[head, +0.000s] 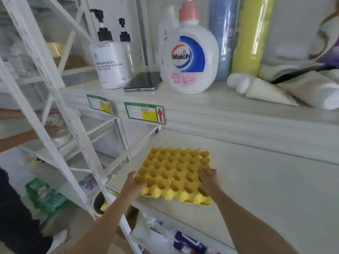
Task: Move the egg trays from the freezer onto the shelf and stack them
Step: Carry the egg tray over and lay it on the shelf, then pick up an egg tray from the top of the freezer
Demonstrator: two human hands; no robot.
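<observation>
Yellow egg tray (174, 173), one, two hands gripping

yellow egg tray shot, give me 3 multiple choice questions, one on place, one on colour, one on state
1. Where is the egg tray?
A. on the lower shelf
B. on the top shelf beside the Walch bottle
C. on the floor

2. What colour is the Walch bottle's cap?
A. green
B. pink
C. black

3. How is the tray held?
A. by one hand
B. by no hand
C. by the left hand and right hand at its near corners

Answers: 1 A, it sits at the lower board's front edge; 2 B, the cap is pink; 3 C, fingers of both hands curl over the tray.
</observation>
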